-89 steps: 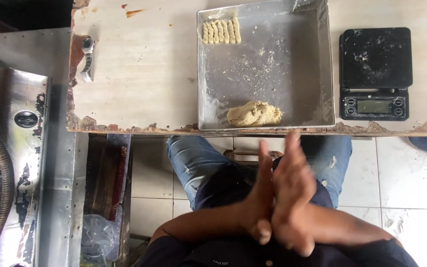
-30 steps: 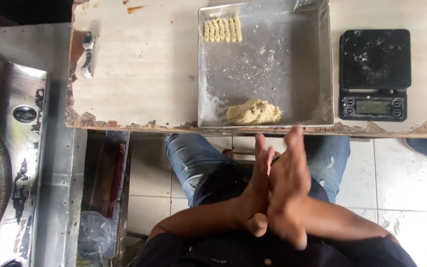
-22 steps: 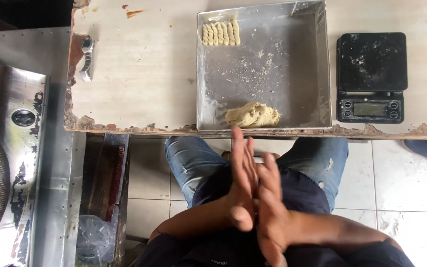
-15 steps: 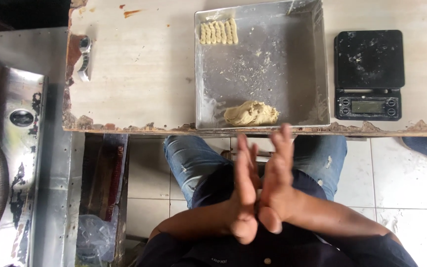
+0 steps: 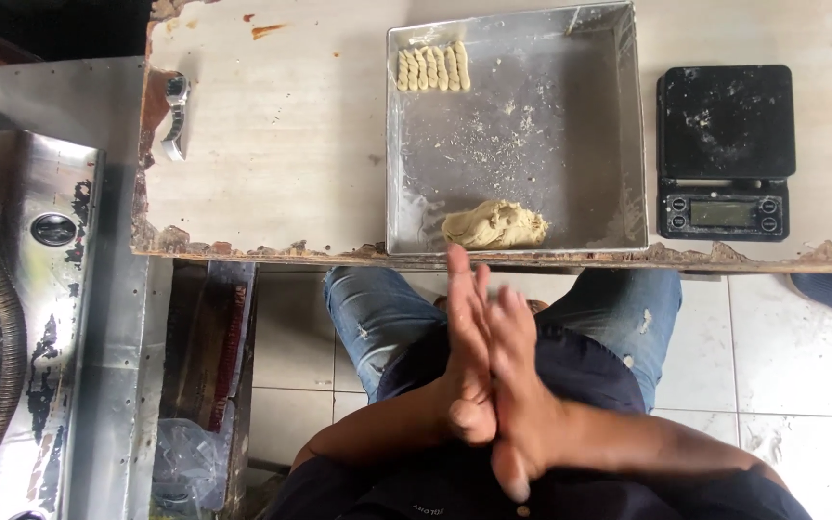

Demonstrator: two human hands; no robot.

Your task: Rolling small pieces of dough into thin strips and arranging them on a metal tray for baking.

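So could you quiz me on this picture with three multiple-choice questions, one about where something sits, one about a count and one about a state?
1. Where does the lump of dough lie in the metal tray?
A. by the near edge
B. in the far left corner
C. outside it, on the table

2. How many twisted dough pieces are lined up in the tray's far left corner?
A. two
B. six
C. twelve

3. How are the left hand and the right hand placed?
A. spread flat on the table
B. one on the black scale
C. pressed palm to palm over the lap

Answers:
1 A, the lump sits just inside the tray wall nearest the person.
2 B, six short twists lie side by side in one row.
3 C, both palms meet below the table edge, touching neither tray nor scale.
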